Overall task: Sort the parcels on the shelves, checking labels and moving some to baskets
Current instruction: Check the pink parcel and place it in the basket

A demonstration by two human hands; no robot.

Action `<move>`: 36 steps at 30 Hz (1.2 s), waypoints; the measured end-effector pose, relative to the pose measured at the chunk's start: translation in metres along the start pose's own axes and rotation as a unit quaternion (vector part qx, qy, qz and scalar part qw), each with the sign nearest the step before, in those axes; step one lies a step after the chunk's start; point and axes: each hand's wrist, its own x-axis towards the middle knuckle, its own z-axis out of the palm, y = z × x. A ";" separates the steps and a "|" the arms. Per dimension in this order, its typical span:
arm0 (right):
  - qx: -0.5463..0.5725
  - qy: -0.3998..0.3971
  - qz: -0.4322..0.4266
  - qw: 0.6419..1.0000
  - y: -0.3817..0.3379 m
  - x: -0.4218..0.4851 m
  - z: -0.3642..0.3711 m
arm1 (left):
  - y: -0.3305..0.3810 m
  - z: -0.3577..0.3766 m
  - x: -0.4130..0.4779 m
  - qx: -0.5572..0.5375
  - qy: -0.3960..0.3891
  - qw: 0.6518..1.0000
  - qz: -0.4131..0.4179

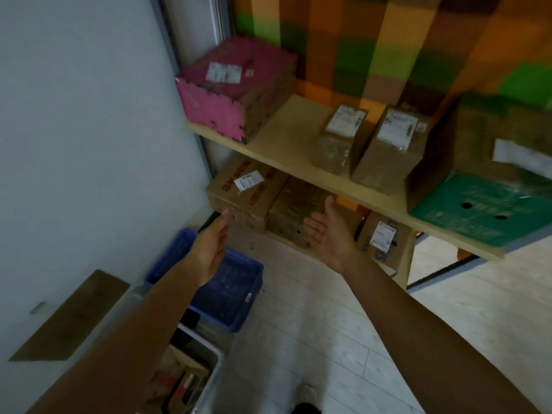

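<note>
The room has a white wall [89, 115] on the left and a pale floor [313, 324]. A wooden shelf [286, 135] has 2 levels. On top sit a pink box [239, 94], 2 small brown boxes [340, 138] and a green box [484, 204].

On the low level, 2 brown parcels sit side by side. The labelled box [248, 186] is on the left, with red print and a white sticker on top. The plain box [295, 210] touches its right side. Both point their long side back into the shelf, away from the person.

The left hand [213, 246] reaches out with straight, loose fingers and holds nothing. Its tips are right by the front left corner of the labelled box. I cannot tell if they touch. The right hand [328, 234] is flat, palm facing left, and empty, in front of the right end of the plain box.

So the parcels lie between the 2 hands, a little ahead of the fingers. The left hand looks nearer. The blue basket [257, 265] waits on the floor, just under the left arm.
</note>
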 end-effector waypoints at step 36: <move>-0.008 -0.029 -0.075 0.997 -0.073 -0.050 0.097 | 0.094 -0.037 -0.065 -0.021 -0.006 0.995 0.098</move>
